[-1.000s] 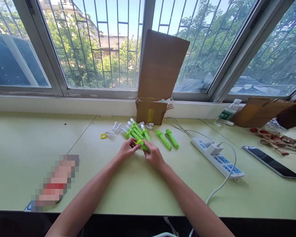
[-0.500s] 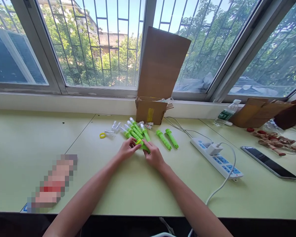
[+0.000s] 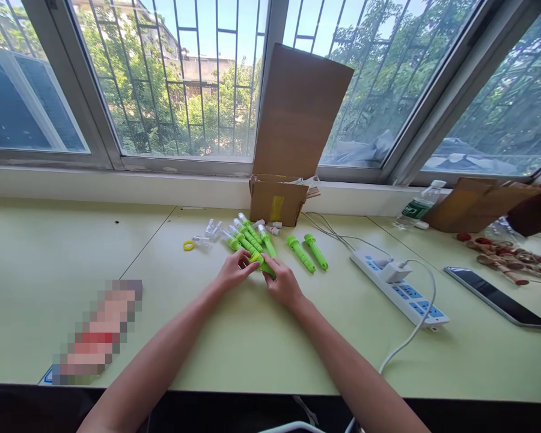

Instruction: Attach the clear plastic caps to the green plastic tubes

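Gripping green tube (image 3: 265, 268) in right hand (image 3: 285, 284), fingers curled round it. Pinching yellow ring (image 3: 255, 257) at its 10 o'clock end with left hand (image 3: 232, 269). Got two loose tubes (image 3: 302, 255) at 2 o'clock.

Perhaps eight green tubes (image 3: 268, 245), one loose yellow ring (image 3: 192, 245), one power strip (image 3: 399, 291), one phone (image 3: 498, 297), one bottle (image 3: 417, 208)

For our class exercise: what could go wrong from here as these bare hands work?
The left hand and right hand hold a bright-green plastic tube beside other ridged green plastic tubes, which might get knocked. The loose, round yellow plastic ring could get swept aside. The bare right forearm might snag the thin white cable running beside it.
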Action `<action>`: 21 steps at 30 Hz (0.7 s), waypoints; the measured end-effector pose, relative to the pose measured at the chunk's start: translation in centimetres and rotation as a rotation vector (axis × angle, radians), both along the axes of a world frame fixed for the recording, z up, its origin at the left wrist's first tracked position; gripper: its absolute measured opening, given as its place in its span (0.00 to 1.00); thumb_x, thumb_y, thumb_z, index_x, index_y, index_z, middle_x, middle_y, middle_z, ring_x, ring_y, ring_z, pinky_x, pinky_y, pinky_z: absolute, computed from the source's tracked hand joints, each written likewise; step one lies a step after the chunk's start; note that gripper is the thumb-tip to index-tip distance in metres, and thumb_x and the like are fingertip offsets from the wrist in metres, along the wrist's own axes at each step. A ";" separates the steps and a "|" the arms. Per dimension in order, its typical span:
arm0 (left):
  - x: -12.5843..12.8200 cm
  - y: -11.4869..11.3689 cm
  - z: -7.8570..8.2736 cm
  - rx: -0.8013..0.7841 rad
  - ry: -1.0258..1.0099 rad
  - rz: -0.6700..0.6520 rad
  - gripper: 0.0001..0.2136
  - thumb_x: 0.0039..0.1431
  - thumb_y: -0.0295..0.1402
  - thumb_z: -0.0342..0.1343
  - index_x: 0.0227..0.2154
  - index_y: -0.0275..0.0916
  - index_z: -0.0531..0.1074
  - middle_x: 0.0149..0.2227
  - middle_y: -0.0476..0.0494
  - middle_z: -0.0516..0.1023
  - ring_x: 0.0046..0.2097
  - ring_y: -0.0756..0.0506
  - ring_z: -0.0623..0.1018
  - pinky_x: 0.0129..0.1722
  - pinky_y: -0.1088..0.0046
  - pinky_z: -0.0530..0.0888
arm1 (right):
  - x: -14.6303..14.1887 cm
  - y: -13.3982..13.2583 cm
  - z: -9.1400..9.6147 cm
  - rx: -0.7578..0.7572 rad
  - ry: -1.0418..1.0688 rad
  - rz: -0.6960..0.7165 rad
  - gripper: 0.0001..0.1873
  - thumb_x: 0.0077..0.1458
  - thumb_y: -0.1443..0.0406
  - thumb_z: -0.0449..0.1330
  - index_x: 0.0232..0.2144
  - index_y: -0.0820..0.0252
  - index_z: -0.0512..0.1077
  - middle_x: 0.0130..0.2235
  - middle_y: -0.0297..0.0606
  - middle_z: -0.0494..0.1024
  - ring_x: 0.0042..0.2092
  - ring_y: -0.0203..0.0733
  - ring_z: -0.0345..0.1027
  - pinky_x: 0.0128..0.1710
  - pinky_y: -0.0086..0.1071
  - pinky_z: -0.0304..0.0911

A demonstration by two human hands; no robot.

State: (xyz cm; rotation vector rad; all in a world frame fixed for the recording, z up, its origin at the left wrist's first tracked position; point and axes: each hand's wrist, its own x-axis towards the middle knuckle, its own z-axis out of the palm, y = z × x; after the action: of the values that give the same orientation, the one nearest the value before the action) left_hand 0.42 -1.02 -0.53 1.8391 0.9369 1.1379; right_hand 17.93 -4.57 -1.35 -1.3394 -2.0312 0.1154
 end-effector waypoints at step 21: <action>0.0 -0.1 0.1 -0.013 0.020 -0.023 0.18 0.50 0.49 0.54 0.31 0.38 0.65 0.22 0.52 0.67 0.23 0.53 0.66 0.22 0.77 0.61 | -0.2 -0.1 0.2 -0.011 -0.023 -0.030 0.31 0.50 0.71 0.53 0.58 0.54 0.58 0.45 0.41 0.72 0.42 0.44 0.68 0.42 0.35 0.64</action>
State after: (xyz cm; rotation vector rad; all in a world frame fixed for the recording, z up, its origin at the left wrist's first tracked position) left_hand 0.38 -1.08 -0.42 1.8493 0.9298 1.0984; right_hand 17.73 -4.70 -1.14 -1.3839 -2.0316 0.0980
